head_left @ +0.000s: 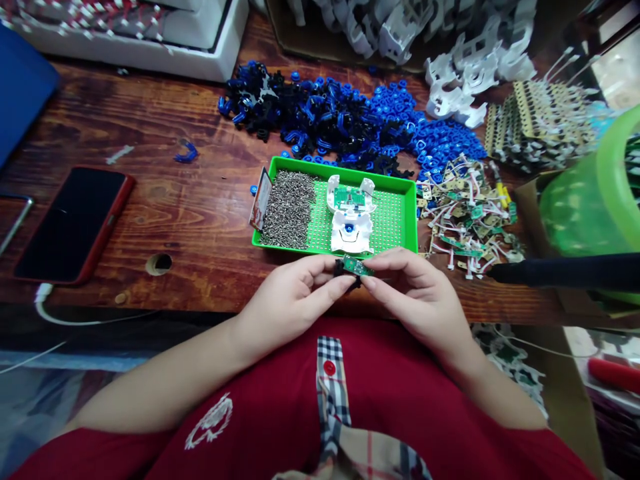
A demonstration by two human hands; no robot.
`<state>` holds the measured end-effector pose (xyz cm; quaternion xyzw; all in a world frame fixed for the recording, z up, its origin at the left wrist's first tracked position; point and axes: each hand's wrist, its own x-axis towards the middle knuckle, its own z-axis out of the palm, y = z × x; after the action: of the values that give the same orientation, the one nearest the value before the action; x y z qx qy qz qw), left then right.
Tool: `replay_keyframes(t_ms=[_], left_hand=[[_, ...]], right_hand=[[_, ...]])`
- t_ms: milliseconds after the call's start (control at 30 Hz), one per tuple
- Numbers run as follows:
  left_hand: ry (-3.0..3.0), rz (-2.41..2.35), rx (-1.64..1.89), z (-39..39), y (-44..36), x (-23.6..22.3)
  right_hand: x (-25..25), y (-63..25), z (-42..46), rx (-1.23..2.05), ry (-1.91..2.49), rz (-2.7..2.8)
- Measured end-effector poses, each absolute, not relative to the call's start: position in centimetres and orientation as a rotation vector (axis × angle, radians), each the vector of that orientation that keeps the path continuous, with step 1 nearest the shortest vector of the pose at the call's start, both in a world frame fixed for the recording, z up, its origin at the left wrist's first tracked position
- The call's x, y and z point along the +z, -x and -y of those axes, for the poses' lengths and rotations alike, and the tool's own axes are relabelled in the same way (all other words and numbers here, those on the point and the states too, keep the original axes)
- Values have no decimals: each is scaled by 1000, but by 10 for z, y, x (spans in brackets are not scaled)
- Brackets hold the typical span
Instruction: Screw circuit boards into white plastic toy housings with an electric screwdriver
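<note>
A small green circuit board (356, 266) and a black plastic part (339, 267) are pinched by the left hand (295, 290) and right hand (415, 287), at six o'clock from the green tray (411, 217). In the tray, silver screws (287, 210) are heaped at nine o'clock, with white plastic shells (345, 241) set beside them.

Left hand (295, 287), right hand (417, 293): two. Held board (356, 266): one. Held black part (339, 269): one. Tray (411, 220): one. Screws (286, 210): one heap, too many to count. Shell pieces (340, 241): look like two. Board in shell (345, 198): one. Blue button in shell (349, 229): one. Card (261, 199): one. Phone (73, 223): one. Blue clip (187, 154) off left: one. Wired boards (470, 243): one heap, uncountable. Tub (570, 213): one. Table hole (160, 264): one.
</note>
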<state>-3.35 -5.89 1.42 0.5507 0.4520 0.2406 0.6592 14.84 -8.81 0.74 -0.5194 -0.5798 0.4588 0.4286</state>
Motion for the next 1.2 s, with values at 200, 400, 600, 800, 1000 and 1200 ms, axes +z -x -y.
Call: replay_keyframes(t_ms=[200, 400, 600, 800, 1000, 1200], left_hand=[[-1141, -1050, 567, 58, 31, 12], [-1013, -1018, 598, 58, 30, 10], [-983, -1002, 597, 57, 31, 10], [-986, -1019, 603, 58, 32, 11], [-988, -1031, 646, 59, 31, 9], [-963, -1022, 702, 59, 31, 10]], right_hand=[[5, -145, 91, 1095, 1333, 1492], [3, -143, 93, 951, 1341, 1610], [2, -141, 91, 682, 1310, 1770], [-1, -141, 90, 637, 1264, 1779], [-2, -140, 90, 654, 1254, 1766], [-3, -139, 90, 616, 1259, 1793]])
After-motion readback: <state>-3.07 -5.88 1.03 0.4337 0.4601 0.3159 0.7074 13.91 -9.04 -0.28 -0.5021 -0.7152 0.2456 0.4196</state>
